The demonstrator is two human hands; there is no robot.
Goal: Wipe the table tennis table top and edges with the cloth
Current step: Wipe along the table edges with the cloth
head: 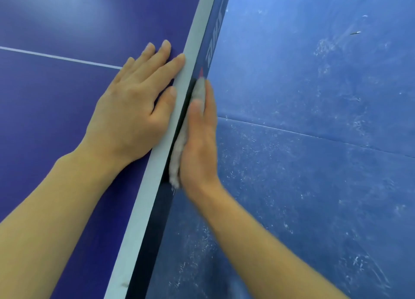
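The violet-blue table top point(56, 119) is filling the left half of your view, and the scuffed blue floor point(314, 164) is spreading out on the right. The table's pale border strip point(157, 175) and dark side edge point(215, 29) are running diagonally between them. Your left hand point(132, 110) is lying flat on the top, fingers straight and slightly spread, fingertips reaching the strip. Your right hand point(199, 146) is pressing flat toward the side edge, fingers straight and together. The pale cloth point(177, 155) is sitting sandwiched between that palm and the edge, just below the white lettering point(212, 51).
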